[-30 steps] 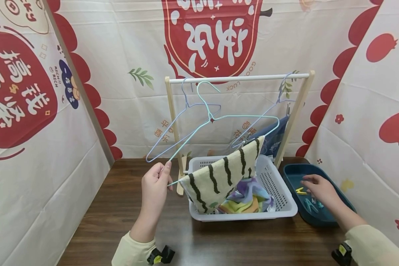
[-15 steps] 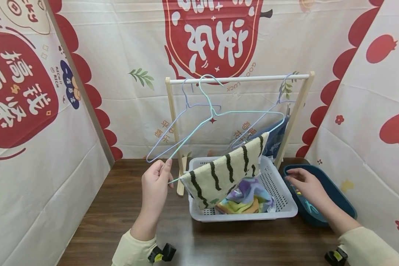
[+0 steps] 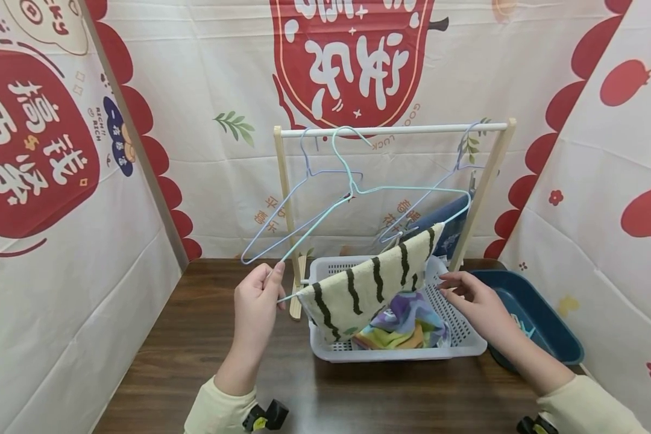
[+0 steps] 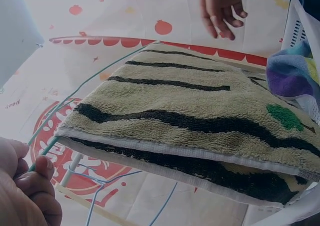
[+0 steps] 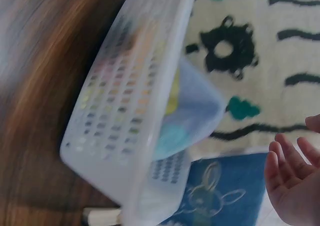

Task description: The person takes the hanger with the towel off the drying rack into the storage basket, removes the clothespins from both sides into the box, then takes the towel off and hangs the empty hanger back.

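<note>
My left hand (image 3: 256, 301) grips the lower left corner of a mint-green wire hanger (image 3: 412, 188), held up before the rack. A cream towel (image 3: 377, 277) with black wavy stripes is folded over the hanger's bottom bar. It hangs above a white basket (image 3: 396, 354), in which a rainbow-coloured cloth (image 3: 407, 322) lies. My right hand (image 3: 477, 301) is over the basket's right side, near the towel's right end, fingers loosely bent and holding nothing. In the left wrist view, thumb and fingers (image 4: 42, 171) pinch the hanger wire beside the towel.
A wooden rack (image 3: 393, 129) stands behind with two lilac hangers (image 3: 271, 220) on its rod. A blue cloth (image 3: 450, 223) with a rabbit drawing hangs at its right. A dark teal tray (image 3: 553, 325) with clips (image 3: 523, 325) stands right of the basket.
My right hand has moved left from over the teal tray to near the towel's right end. The hanger and towel have shifted slightly right and up, still in my left hand.
</note>
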The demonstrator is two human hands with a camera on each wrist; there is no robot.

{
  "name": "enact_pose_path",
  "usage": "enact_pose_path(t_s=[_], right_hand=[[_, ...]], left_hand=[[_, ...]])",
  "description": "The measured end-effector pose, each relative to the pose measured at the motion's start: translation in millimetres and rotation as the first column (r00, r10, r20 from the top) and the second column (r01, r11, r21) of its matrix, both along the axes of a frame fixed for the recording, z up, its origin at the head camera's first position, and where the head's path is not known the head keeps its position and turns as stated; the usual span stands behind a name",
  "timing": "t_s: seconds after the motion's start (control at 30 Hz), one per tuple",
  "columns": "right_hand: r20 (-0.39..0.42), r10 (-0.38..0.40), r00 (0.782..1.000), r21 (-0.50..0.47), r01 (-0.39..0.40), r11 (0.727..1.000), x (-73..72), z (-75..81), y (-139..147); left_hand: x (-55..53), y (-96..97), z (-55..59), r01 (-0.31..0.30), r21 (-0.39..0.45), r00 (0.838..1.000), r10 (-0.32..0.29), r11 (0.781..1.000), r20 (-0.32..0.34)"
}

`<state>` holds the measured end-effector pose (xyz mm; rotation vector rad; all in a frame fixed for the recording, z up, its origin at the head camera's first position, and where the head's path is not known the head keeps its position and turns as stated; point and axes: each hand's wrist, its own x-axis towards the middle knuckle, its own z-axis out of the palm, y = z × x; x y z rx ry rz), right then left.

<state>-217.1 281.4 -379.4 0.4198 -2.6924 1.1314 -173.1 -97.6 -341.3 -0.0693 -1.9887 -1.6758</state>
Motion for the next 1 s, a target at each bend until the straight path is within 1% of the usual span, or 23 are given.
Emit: enact_pose_path(t_s=[0.1,0.2,0.3,0.37,0.43,0.53,0.6,0.63,0.73,0.8,0.83,0.93,1.0], right_hand=[[-0.019,0.031,0.999,-0.010,-0.031,0.999,7.4,5.8,-9.9],[-0.039,0.054,0.998,-0.003,-0.054,0.999,15.5,12.8,-20.8],[-0.066,0.074,0.995,0.015,-0.073,0.997,22.7,18.2,-31.6],[-0.085,0.091,0.992,0.031,-0.089,0.996,26.7,20.4,-37.5],[-0.112,0.107,0.988,0.054,-0.102,0.993,29.9,21.6,-42.3],[-0.185,0.117,0.976,0.111,-0.097,0.989,33.4,22.3,-46.8],[-0.263,0.118,0.958,0.150,-0.080,0.985,34.9,22.0,-48.5],[-0.307,0.119,0.944,0.163,-0.070,0.984,35.5,22.0,-49.1],[-0.431,0.119,0.894,0.175,-0.047,0.983,35.8,21.9,-50.4],[-0.494,0.130,0.860,0.163,-0.055,0.985,34.7,22.0,-51.6],[-0.520,0.136,0.844,0.158,-0.062,0.985,33.8,21.9,-52.5],[-0.560,0.155,0.814,0.162,-0.076,0.984,31.6,22.8,-57.5],[-0.595,0.175,0.785,0.171,-0.090,0.981,29.6,23.8,-62.8]], left_hand=[[0.4,0.7,-0.6,0.012,0.000,1.000,-0.012,1.000,0.001],[0.8,1.6,-1.6,0.021,-0.003,1.000,-0.022,1.000,-0.012],[0.0,2.0,-3.5,0.026,-0.008,1.000,-0.027,1.000,-0.017],[-1.1,2.1,-5.2,0.024,-0.013,1.000,-0.024,1.000,-0.008],[-2.2,2.1,-6.2,0.018,-0.018,1.000,-0.018,1.000,0.005],[-2.9,2.5,-6.7,0.014,-0.024,1.000,-0.013,1.000,0.020],[-2.5,3.3,-6.6,0.017,-0.027,1.000,-0.016,0.999,0.021],[-2.1,3.7,-6.3,0.022,-0.028,1.000,-0.022,0.999,0.017],[-0.9,4.8,-6.2,0.037,-0.025,0.999,-0.037,0.999,-0.004],[-0.4,5.5,-6.4,0.043,-0.023,0.999,-0.044,0.999,-0.017],[-0.2,5.7,-6.2,0.046,-0.024,0.999,-0.046,0.999,-0.023],[-0.4,6.3,-6.9,0.046,-0.031,0.998,-0.047,0.998,-0.031],[-0.5,6.8,-7.7,0.048,-0.038,0.998,-0.049,0.998,-0.036]])
